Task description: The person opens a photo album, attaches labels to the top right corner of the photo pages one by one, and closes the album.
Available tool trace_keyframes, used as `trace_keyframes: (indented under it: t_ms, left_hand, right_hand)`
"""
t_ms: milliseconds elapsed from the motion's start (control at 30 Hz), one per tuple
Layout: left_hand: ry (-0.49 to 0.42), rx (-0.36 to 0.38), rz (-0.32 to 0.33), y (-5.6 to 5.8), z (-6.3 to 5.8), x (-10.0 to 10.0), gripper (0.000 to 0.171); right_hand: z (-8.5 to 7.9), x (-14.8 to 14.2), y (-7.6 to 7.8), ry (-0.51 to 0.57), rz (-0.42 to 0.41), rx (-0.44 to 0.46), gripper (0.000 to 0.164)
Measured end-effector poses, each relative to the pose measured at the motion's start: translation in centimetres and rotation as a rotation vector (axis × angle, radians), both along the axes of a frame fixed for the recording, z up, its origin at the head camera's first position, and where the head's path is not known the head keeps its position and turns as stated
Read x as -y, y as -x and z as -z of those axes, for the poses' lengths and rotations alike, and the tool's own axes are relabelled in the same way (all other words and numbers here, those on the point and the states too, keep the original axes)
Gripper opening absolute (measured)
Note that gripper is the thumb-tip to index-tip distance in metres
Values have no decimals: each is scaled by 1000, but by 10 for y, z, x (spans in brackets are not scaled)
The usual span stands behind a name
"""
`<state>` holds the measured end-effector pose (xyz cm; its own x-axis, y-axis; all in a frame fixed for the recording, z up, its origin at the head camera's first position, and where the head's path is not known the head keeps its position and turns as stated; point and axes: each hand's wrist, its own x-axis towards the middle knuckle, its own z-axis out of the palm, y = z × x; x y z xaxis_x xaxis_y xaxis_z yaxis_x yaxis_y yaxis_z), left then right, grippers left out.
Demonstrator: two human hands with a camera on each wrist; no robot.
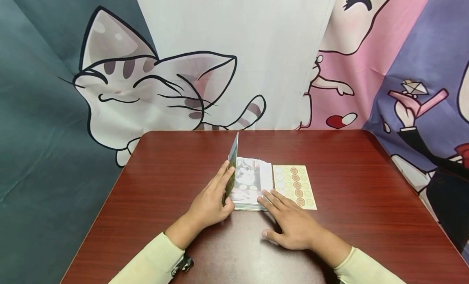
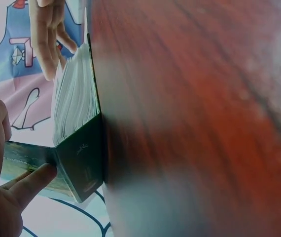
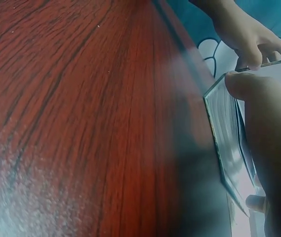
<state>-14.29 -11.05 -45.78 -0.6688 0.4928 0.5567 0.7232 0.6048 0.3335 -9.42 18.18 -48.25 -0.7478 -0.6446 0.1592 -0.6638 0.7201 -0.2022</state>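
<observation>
A thick hardcover book (image 1: 250, 186) lies on a reddish-brown wood-grain table (image 1: 154, 170), its front cover (image 1: 233, 153) raised nearly upright along the left side and the rest of the book flat. The exposed page (image 1: 266, 176) bears a grey and white printed picture, with a plain white strip along its right side. From the left wrist, a deep stack of white leaves shows beside the dark green spine (image 2: 84, 163), which carries small pale lettering. At the book's left, the left hand (image 1: 212, 197) holds the raised cover, fingers against its outer face and thumb at its near edge. At the book's right, the right hand (image 1: 291, 223) is spread wide and grasps nothing; its fingertips rest near the page's right margin, the thumb reaching out in front of the book. Just right of the book is a pale yellow sheet of round stickers (image 1: 305, 186) in columns, one of them brown, partly covered by the right hand. Nearer the wearer than the book are two pale sleeves (image 1: 150, 257), with a dark device (image 1: 183, 264) at the left cuff. Beyond the book, past the table's far edge, hangs a cloth backdrop (image 1: 234, 23) printed with a smiling cartoon cat (image 1: 121, 82).
</observation>
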Motion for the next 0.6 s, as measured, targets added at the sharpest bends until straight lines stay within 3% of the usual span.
trace_keyframes:
  t_ms: [267,600]
  left_hand:
    - [-65,-46,-10,1,3,1,104]
    - [-146,-24,-58,0,0,5,75]
  right_hand:
    - [2,3,-2,0,-3,13,89]
    - [5,6,-2,-11,-10,26,87]
